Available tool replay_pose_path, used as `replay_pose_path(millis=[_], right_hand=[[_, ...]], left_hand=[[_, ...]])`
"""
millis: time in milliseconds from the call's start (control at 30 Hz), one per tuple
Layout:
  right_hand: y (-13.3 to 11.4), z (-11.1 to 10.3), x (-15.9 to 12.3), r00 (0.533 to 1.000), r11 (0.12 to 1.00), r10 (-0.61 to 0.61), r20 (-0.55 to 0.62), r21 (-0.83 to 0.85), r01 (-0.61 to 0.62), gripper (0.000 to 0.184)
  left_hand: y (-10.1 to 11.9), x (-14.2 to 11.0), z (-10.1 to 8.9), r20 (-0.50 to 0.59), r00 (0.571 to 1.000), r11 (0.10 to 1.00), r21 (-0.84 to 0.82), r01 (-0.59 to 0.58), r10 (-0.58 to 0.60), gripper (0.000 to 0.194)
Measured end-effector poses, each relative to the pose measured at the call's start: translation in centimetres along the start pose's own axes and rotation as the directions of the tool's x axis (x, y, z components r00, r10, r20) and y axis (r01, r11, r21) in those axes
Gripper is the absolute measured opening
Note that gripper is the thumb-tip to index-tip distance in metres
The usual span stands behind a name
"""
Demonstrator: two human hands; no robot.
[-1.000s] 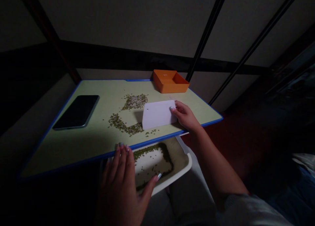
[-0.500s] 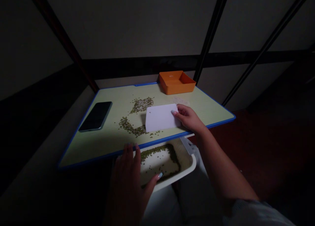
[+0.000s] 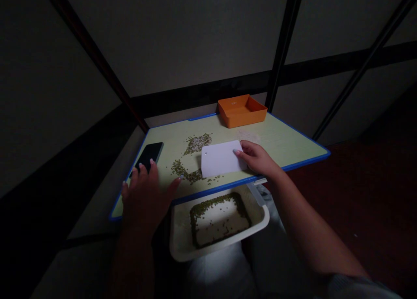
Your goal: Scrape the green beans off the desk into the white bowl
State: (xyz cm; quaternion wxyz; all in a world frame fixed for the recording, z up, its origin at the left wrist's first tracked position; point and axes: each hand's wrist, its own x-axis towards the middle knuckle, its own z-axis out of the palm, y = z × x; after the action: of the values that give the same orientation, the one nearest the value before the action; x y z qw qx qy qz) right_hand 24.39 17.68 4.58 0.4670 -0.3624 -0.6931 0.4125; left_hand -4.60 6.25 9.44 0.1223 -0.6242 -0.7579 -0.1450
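Dim, panelled walls (image 3: 195,38) rise behind a pale table (image 3: 289,147) with a blue border. Close to the middle of its front edge, the right hand (image 3: 260,160) grips a white card (image 3: 221,160) by its right end. The card is tilted up, its left end beside a curved band of small green grains (image 3: 187,174). Behind it lies a second patch of grains (image 3: 198,142). The left hand (image 3: 143,199) is empty and spread wide over the front left corner, fingertips at a dark phone (image 3: 153,152); contact cannot be told. An orange box (image 3: 244,119) fills the back right corner. Below the front edge sits a white tub (image 3: 266,216), grains inside. Likely risks: a hasty card stroke could scatter grains beyond the tub; a careless left hand could nudge the phone or smear the band.
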Motion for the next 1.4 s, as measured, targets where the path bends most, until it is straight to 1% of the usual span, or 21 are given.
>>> replay_pose_path(millis=[100, 167, 233, 367, 467, 533, 600, 667, 767, 833, 900, 967, 1000, 1133, 1233, 1400], right_hand=[[-0.1, 0.0, 0.0, 1.0, 1.0, -0.008, -0.002, 0.006, 0.008, 0.027], [-0.2, 0.1, 0.0, 1.0, 1.0, -0.017, -0.007, -0.002, 0.017, 0.027], [-0.2, 0.1, 0.0, 1.0, 1.0, -0.028, -0.006, -0.01, 0.028, 0.026], [-0.4, 0.0, -0.1, 0.999, 0.999, -0.037, 0.001, -0.006, 0.037, 0.025], [-0.4, 0.1, -0.1, 0.999, 0.999, -0.045, 0.0, -0.004, 0.045, 0.026], [-0.4, 0.1, -0.1, 0.999, 0.999, -0.05, -0.003, -0.002, 0.05, 0.028], [-0.3, 0.0, -0.1, 0.999, 0.999, -0.054, -0.004, -0.007, 0.054, 0.028], [-0.2, 0.0, -0.1, 0.998, 0.998, -0.057, -0.002, -0.017, 0.057, 0.026], [-0.2, -0.1, 0.0, 0.998, 0.997, -0.066, 0.001, -0.027, 0.066, 0.024], [-0.3, -0.1, 0.0, 0.998, 0.997, -0.069, 0.003, -0.03, 0.069, 0.023], [-0.4, -0.1, 0.0, 0.997, 0.997, -0.071, 0.004, -0.036, 0.071, 0.023], [-0.4, -0.1, 0.1, 0.997, 0.996, -0.073, 0.002, -0.041, 0.073, 0.024], [-0.4, -0.1, 0.1, 0.997, 0.996, -0.075, 0.001, -0.04, 0.075, 0.024], [-0.3, -0.1, 0.1, 0.997, 0.996, -0.078, -0.003, -0.036, 0.078, 0.024], [-0.3, -0.1, 0.1, 0.997, 0.996, -0.082, -0.006, -0.035, 0.082, 0.023], [0.0, -0.1, 0.1, 0.997, 0.997, -0.072, 0.002, 0.017, 0.072, 0.021]], left_hand=[[-0.7, 2.8, -0.8, 0.073, 0.994, 0.997, 0.02, 0.081, -0.082, 0.088], [-0.8, 4.4, -0.9, 0.1, 0.987, 0.992, 0.031, 0.125, -0.128, 0.078], [-0.8, 5.9, -0.6, 0.135, 0.982, 0.991, 0.033, 0.128, -0.132, 0.07], [-0.9, 8.8, 0.9, 0.177, 0.968, 0.983, 0.05, 0.174, -0.18, 0.064], [-1.4, 9.9, 1.5, 0.204, 0.956, 0.978, 0.038, 0.207, -0.211, 0.062], [-1.6, 9.8, 1.3, 0.195, 0.959, 0.978, 0.01, 0.207, -0.205, 0.063], [-1.6, 9.1, 0.7, 0.154, 0.974, 0.984, -0.034, 0.174, -0.167, 0.066], [-1.3, 8.0, 0.1, 0.092, 0.993, 0.991, -0.099, 0.088, -0.079, 0.072], [-0.4, 6.1, -0.4, -0.001, 1.0, 0.983, -0.182, 0.005, -0.005, 0.078], [0.2, 4.4, -0.1, -0.064, 0.998, 0.971, -0.238, -0.033, 0.018, 0.074], [0.8, 2.2, 0.4, -0.147, 0.988, 0.951, -0.298, -0.078, 0.035, 0.062], [1.1, -0.3, 0.9, -0.171, 0.981, 0.929, -0.343, -0.142, 0.087, 0.049], [1.1, -1.5, 1.1, -0.182, 0.978, 0.918, -0.359, -0.167, 0.106, 0.046], [0.9, -5.5, 1.8, -0.211, 0.963, 0.899, -0.37, -0.235, 0.165, 0.044], [0.7, -7.1, 2.7, -0.208, 0.959, 0.907, -0.334, -0.256, 0.194, 0.043], [1.0, -8.1, 4.7, -0.165, 0.962, 0.935, -0.248, -0.254, 0.218, 0.063]])
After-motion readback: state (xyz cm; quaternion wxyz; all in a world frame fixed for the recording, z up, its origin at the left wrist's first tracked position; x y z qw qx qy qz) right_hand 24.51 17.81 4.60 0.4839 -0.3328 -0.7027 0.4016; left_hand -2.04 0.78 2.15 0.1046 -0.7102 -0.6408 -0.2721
